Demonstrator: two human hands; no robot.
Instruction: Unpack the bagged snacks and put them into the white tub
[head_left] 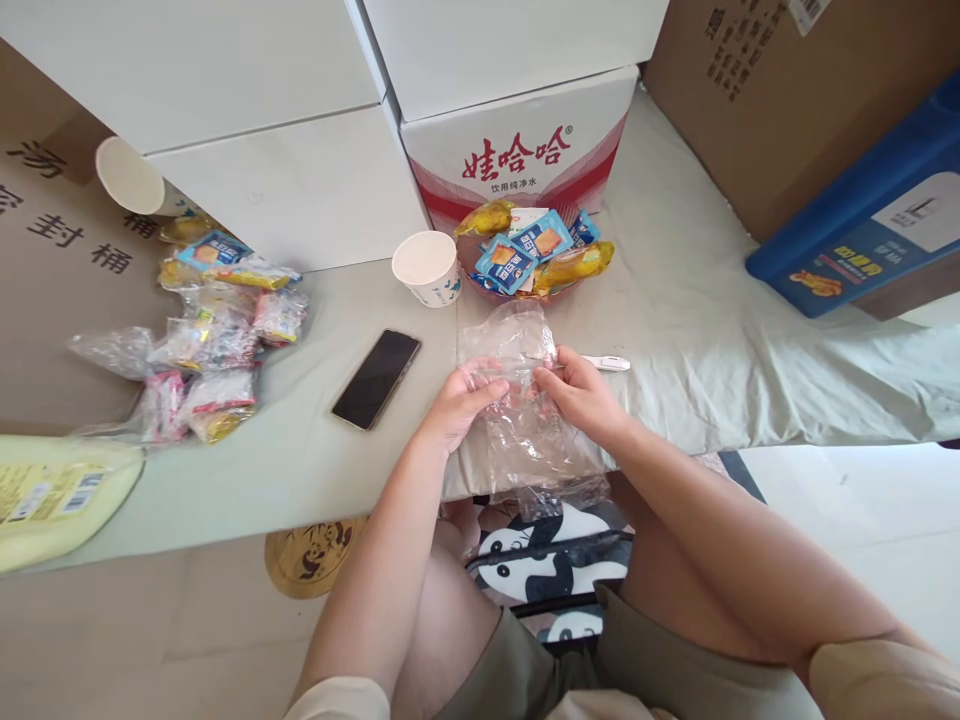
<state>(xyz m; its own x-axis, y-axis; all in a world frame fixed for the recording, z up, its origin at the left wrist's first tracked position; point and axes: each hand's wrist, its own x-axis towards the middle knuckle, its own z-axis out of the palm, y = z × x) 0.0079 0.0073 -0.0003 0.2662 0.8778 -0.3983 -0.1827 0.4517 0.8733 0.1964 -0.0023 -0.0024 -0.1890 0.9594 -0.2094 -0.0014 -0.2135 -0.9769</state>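
Both of my hands are closed on a clear plastic bag [517, 345] lying at the front edge of the cloth-covered table [675, 300]. My left hand [459, 400] pinches its left side, and my right hand [581, 390] pinches its right side. The bag is crumpled and hangs partly over the table edge. Just behind it stands a basket of snack packets [536, 252] with blue and yellow wrappers. A white pen-like object [609, 363] lies right of my right hand.
A black phone [376, 378] lies left of my hands. A paper cup [427, 268] stands behind it. A pile of wrapped snacks [214, 330] sits at the left, with another cup [129, 175] behind. White boxes, a red-printed carton [525, 150] and a blue box [870, 210] line the back.
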